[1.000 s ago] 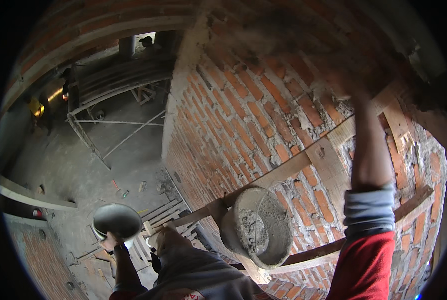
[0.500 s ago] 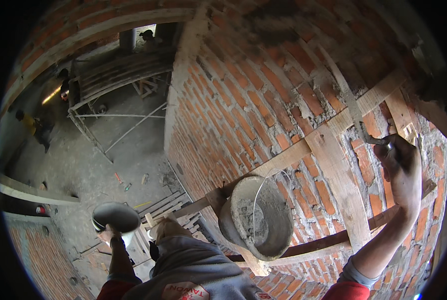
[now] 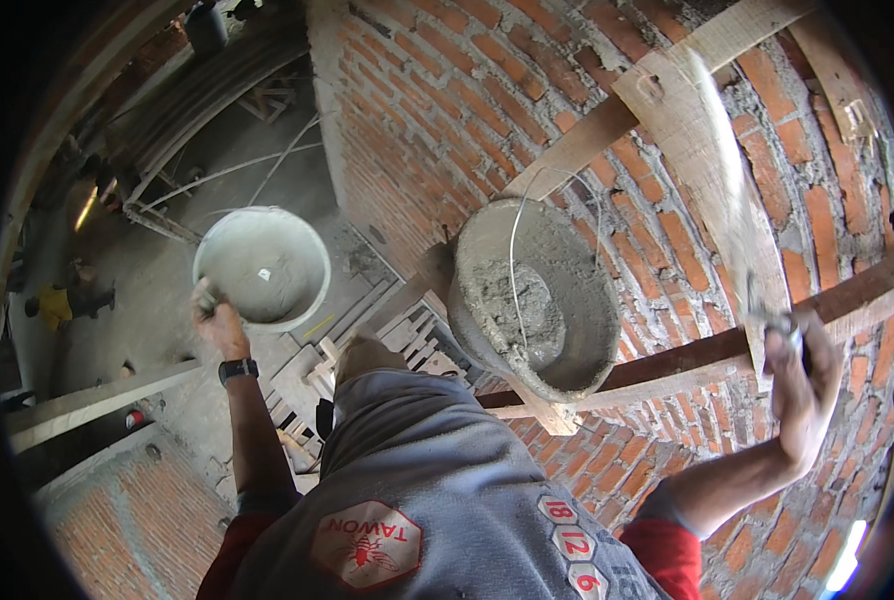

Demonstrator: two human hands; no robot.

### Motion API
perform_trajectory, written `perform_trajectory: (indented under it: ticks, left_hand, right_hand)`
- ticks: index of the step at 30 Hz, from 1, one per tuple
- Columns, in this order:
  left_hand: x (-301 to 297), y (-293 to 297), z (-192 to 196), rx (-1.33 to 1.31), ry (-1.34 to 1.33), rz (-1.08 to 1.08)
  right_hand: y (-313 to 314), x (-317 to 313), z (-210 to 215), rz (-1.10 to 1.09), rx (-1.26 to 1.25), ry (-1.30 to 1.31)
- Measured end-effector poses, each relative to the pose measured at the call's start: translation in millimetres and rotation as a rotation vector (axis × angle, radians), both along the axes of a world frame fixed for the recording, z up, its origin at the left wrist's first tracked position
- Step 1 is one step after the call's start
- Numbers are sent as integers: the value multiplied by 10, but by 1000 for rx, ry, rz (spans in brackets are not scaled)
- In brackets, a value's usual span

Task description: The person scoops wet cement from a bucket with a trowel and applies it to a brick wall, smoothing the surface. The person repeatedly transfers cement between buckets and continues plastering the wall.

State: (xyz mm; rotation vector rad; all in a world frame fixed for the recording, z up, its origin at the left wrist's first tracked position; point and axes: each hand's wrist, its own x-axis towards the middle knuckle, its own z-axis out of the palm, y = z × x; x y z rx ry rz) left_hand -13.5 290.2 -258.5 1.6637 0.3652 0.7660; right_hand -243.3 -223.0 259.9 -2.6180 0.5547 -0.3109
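My left hand (image 3: 220,318) grips the near rim of a pale round bucket (image 3: 319,262), tilted so its grey inside shows a small white spot. At the right, my right hand (image 3: 802,385) is wrapped round the handle of a trowel (image 3: 732,180). Motion smears its long blade, which points up and away in front of a wooden board. Between the two hands stands a larger grey bucket (image 3: 467,295) with wet mortar (image 3: 522,310) inside and a thin wire handle raised. Neither hand touches that bucket.
A brick wall (image 3: 447,110) rises ahead and to the right, with wooden planks (image 3: 702,150) fixed across it. A timber rail (image 3: 847,295) passes behind the mortar bucket. Far below lie a concrete floor (image 3: 167,370), wooden slats (image 3: 292,385) and a person in yellow (image 3: 57,305).
My left hand has raised the pale bucket and tipped its mouth into view. The trowel and my right hand have come down from higher on the wall. The view has shifted.
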Motion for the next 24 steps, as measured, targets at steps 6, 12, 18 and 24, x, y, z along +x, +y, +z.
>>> perform_trajectory:
  ticks: [6,12,18,24]
  left_hand:
    - [62,-532,280,440,128,-351]
    - [177,-1160,779,535,350,-321]
    - [178,-1698,1307,365,445,-817]
    - [33,-2178,1531,532,130,-1085]
  right_hand:
    - [-88,-656,-789,-321,373,-208]
    - [-43,-1092,-1061,-290,584,-256]
    - [-15,-995,-969,-272,441,-60]
    - [7,-722,-820,-162,-25,357]
